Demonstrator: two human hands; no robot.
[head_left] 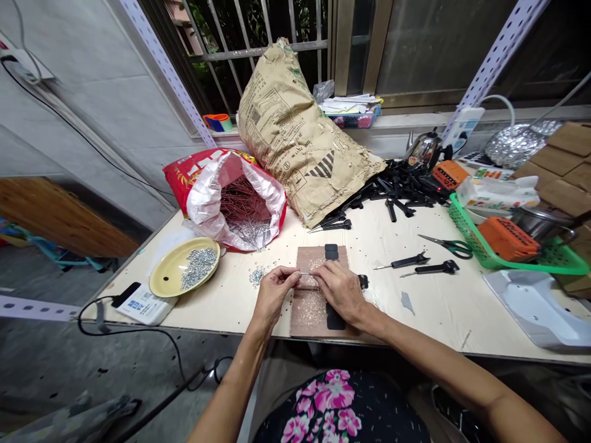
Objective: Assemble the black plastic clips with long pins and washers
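Observation:
Over a brown board point(307, 314) with black pads point(333, 317), both my hands meet at a thin metal rod point(305, 274). My left hand point(276, 289) pinches the rod's left end between thumb and fingertips. My right hand point(339, 289) is closed around its other end; a black plastic end point(363, 282) sticks out beyond the palm, seemingly of the same piece. Small metal rings point(257, 276) lie scattered left of the board, and a yellow dish point(161, 274) holds a heap of them. Two similar black-handled pieces with metal shafts point(434, 269) lie to the right.
A red sack point(178, 175) of metal rods and a large paper sack point(286, 135) stand behind. Black parts point(392, 184) are piled at the back. Scissors point(450, 246), a green basket point(503, 264) and a white plastic tray point(530, 307) sit right; a corded white device point(143, 304) sits left.

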